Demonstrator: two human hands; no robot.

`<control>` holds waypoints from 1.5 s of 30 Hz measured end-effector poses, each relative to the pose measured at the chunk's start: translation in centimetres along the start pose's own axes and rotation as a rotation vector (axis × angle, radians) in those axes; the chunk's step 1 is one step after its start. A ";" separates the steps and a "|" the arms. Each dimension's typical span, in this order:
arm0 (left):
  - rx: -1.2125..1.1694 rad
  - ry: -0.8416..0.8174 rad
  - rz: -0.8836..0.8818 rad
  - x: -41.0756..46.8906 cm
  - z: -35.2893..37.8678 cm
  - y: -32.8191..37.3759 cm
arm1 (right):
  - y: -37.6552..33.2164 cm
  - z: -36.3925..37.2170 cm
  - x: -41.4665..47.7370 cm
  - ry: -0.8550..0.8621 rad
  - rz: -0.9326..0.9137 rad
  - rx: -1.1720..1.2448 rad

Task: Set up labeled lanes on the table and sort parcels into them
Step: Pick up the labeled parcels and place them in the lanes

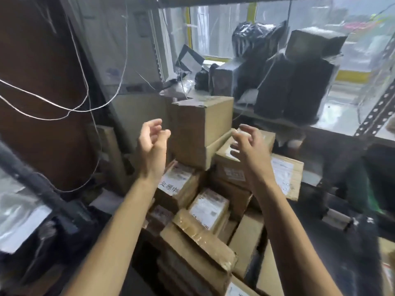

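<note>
From nearest to farthest: a loose heap of labelled parcels [208, 208] lies below two bare forearms, the left hand [152, 146] and right hand [249, 149] raised apart and empty (fingers curled) either side of a big box [201, 129] perched on top, which could topple if nudged.

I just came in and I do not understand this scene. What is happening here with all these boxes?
A person reaches both bare hands toward a pile of cardboard parcels stacked against a shelf. The left hand and the right hand are both raised and empty, fingers loosely curled, on either side of a large brown box on top of the pile. Neither hand grips anything yet. Several parcels carry white shipping labels. Dark wrapped packages sit on the shelf behind.
</note>
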State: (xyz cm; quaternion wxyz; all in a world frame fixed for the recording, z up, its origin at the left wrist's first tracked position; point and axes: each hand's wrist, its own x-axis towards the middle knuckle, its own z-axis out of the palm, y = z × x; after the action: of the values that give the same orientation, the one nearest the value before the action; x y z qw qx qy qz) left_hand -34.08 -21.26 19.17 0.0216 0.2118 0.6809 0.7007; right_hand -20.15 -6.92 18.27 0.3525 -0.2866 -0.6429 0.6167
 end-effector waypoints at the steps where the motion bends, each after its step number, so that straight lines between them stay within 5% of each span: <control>1: 0.002 -0.039 -0.045 2.1 0.4 -0.3 | -0.2 1.0 1.2 0.031 0.008 0.004; 10: -0.118 -0.469 -0.217 11.5 4.4 -4.7 | -0.3 6.7 8.0 0.053 0.138 0.086; 16: -0.199 -0.494 -0.115 10.9 4.3 -3.8 | 3.5 8.6 10.2 0.046 0.074 0.048; 25: -0.184 -0.407 0.169 8.4 4.1 -1.2 | -3.4 7.8 5.9 0.049 -0.100 0.175; 35: -0.485 -0.524 0.170 1.6 8.6 1.5 | -4.3 -3.0 0.9 0.224 -0.165 0.338; 45: -0.263 -0.548 -0.023 -9.3 16.5 2.2 | -1.6 -17.3 -8.2 0.401 -0.157 0.383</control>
State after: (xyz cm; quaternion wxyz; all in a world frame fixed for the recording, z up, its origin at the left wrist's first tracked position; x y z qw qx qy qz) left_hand -19.63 -8.75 18.47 0.2396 0.3805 0.5557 0.6993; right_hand -1.26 -3.36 18.85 0.5670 -0.2806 -0.4525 0.6285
